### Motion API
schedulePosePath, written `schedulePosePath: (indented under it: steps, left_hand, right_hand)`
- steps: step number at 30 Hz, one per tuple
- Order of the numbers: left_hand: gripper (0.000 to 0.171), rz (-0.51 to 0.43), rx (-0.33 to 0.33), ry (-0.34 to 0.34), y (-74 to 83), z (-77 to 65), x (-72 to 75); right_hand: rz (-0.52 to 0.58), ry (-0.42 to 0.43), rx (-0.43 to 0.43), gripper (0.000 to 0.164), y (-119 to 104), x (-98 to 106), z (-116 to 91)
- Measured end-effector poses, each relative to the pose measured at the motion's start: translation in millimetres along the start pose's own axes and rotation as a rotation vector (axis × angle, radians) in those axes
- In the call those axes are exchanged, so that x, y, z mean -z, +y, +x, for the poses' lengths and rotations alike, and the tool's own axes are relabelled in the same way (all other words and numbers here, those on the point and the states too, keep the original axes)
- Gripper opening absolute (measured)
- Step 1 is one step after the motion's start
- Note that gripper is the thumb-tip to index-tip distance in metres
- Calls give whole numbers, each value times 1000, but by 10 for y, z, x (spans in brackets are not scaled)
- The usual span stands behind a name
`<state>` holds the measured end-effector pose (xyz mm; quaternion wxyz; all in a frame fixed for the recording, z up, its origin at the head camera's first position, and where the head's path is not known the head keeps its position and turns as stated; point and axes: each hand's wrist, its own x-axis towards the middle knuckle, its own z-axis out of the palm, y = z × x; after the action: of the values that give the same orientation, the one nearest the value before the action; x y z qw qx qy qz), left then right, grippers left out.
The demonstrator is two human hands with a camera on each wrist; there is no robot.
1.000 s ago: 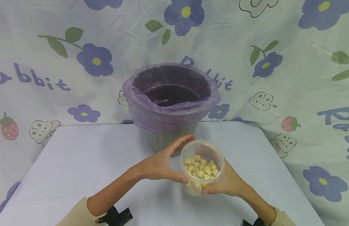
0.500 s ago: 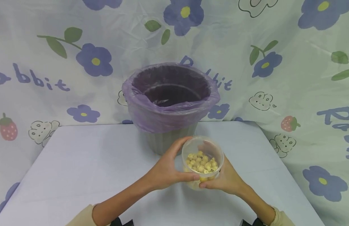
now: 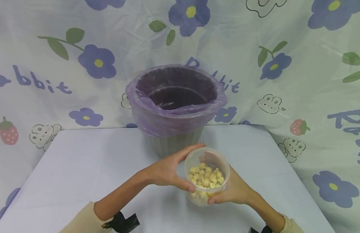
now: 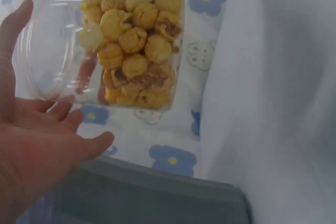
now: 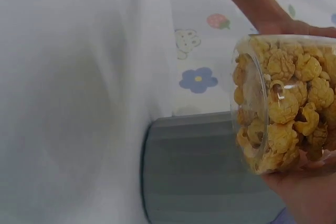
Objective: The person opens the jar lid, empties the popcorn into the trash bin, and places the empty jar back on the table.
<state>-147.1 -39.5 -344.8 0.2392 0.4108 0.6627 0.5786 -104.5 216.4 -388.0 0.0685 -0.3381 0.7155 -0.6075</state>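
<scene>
A clear plastic jar (image 3: 206, 155) of popcorn (image 3: 207, 176) is held above the table, its rim tilted up. Its round, popcorn-filled base fills the right side of the right wrist view. My right hand (image 3: 238, 187) grips the jar from the right, its thumb on the near side and fingers partly hidden behind. On the left, my left hand (image 3: 166, 170) spreads around the rim, thumb tip by the near side and fingers at the far side. A gap shows between that palm and the jar. In the left wrist view its fingers (image 4: 94, 145) lie apart from the jar wall.
Behind the hands stands a grey bin (image 3: 168, 145) lined with a purple bag (image 3: 177, 124), its mouth facing up. White cloth covers the table (image 3: 89, 168). A flower-patterned curtain (image 3: 133, 32) hangs close behind the bin.
My left hand moved right, with its thumb further across the jar, then drew back left and loosened. The jar rose slightly, then came down again, staying in my right hand. The bin has not moved.
</scene>
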Motion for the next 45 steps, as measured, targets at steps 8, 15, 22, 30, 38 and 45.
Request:
schedulePosePath:
  steps: [8,15,22,30,38,45]
  left_hand:
    - [97,43,-28,172,17,-7,-162]
    - [99,55,-13,274,98,-45,-206]
    - [99,51,-6,378,105,-266,-39]
    - [92,177,44,479,-155,-866,305]
    - [92,407,306,579,-424,-1428,456]
    - [100,530,537,598,-748,-1743,597]
  right_hand:
    - [-30,74,-18,113,5,8,-1]
    - [-48,89,-20,113,19,17,-4]
    - [-8,95,-22,111,29,29,-30]
    - [-39,115,-27,113,35,58,-77]
    - [-45,120,-16,113,24,65,-96]
    - [-50,122,-21,112,16,62,-92]
